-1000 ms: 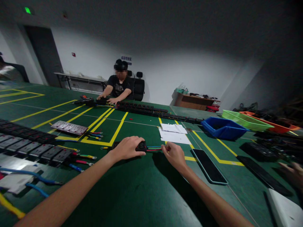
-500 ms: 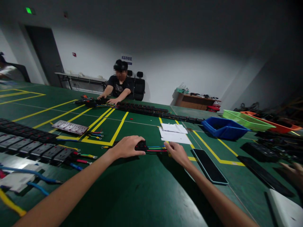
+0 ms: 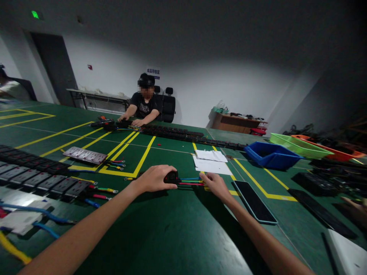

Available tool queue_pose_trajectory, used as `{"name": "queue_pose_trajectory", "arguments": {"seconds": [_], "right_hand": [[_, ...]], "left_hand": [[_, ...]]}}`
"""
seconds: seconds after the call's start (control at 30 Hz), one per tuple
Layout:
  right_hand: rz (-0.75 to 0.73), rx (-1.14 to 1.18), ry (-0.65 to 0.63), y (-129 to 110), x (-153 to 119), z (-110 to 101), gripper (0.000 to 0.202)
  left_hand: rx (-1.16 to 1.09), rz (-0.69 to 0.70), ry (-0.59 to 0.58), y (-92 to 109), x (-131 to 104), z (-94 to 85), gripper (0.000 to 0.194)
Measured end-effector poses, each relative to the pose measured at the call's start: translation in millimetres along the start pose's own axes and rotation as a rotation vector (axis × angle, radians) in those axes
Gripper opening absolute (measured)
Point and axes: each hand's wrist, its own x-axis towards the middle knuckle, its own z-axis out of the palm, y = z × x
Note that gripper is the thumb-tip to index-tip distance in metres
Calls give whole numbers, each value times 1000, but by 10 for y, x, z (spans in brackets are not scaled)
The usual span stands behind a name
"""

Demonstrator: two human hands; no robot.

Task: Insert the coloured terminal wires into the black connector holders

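Block (image 3: 171, 177) lies under our left hand (image 3: 155, 178), half-curled and gripping it, well in from the bench's (image 3: 160, 233) far edge; our right hand (image 3: 215, 185), nearly closed, pinches its wires (image 3: 189, 182).

We see a black socket block (image 3: 171, 177), partly hidden, on the green surface (image 3: 160, 233). Its blue, green and red wires (image 3: 189, 181) extend rightward.

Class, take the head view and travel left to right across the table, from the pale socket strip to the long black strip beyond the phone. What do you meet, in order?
Pale socket strip → left hand → exposed end of the black socket block → coloured wires → right hand → phone → long black strip.
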Motion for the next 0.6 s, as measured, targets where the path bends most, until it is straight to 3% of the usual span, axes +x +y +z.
{"name": "queue_pose_trajectory", "arguments": {"seconds": [0.17, 0.4, 0.6], "right_hand": [[-76, 54, -2, -53, 9, 10, 49], [-83, -85, 2, -186, -75, 14, 40], [10, -164, -60, -148, -100, -63, 55]], "left_hand": [[21, 13, -16, 18, 1, 27, 57], [52, 29, -64, 20, -1, 80, 58], [59, -26, 0, -19, 3, 38, 60]]}}
